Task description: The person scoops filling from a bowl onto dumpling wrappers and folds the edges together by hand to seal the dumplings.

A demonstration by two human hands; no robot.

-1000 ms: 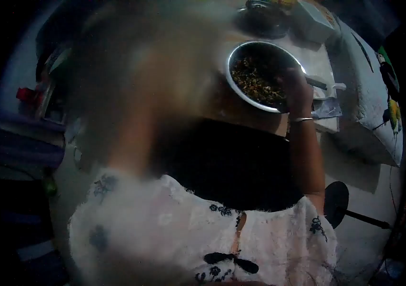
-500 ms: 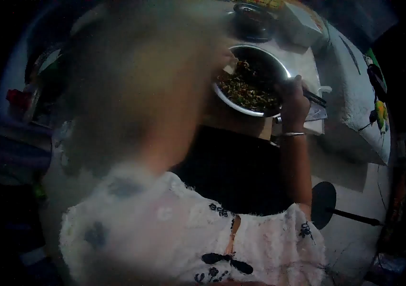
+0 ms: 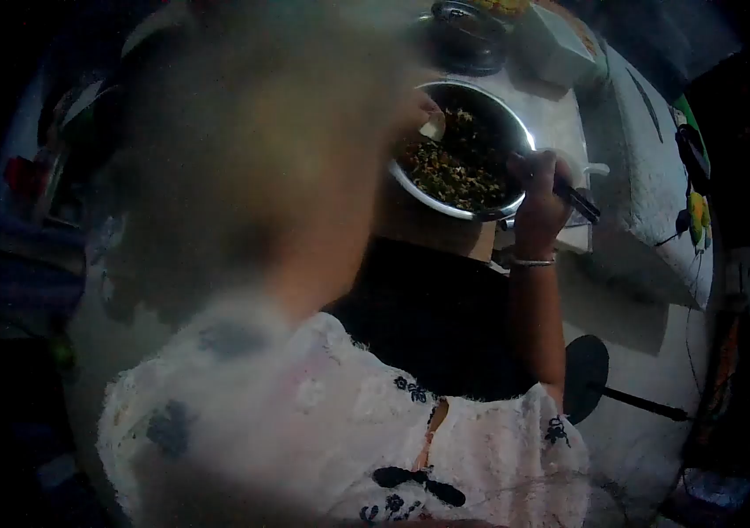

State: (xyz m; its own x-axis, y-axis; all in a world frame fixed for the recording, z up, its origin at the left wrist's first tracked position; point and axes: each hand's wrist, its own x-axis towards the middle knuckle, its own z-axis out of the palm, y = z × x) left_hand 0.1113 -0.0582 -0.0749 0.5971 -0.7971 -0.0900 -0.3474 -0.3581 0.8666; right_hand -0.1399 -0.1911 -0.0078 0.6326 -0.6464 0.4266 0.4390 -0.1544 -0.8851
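Note:
A round metal bowl [image 3: 448, 208] holds a chopped, brown-green food mixture [image 3: 454, 169]. At its upper left rim my left hand [image 3: 417, 110], partly blurred, is closed on a small pale piece [image 3: 434, 127] that hangs over the food. My right hand [image 3: 540, 195] is at the right rim, fingers wrapped round a dark handle [image 3: 579, 202] that sticks out to the lower right. The other end of that handle is hidden behind the hand and in the dark bowl.
A dark lidded container [image 3: 470, 40] and a white box [image 3: 552, 48] stand beyond the bowl. A large pale block-like surface [image 3: 647, 194] is at the right. A black disc with a rod [image 3: 588, 374] lies lower right. A large blur covers the left side.
My left hand has come out of the blur to the bowl's left rim with the pale piece. My right hand has drawn back slightly at the rim, its handle now tilted more steeply downward.

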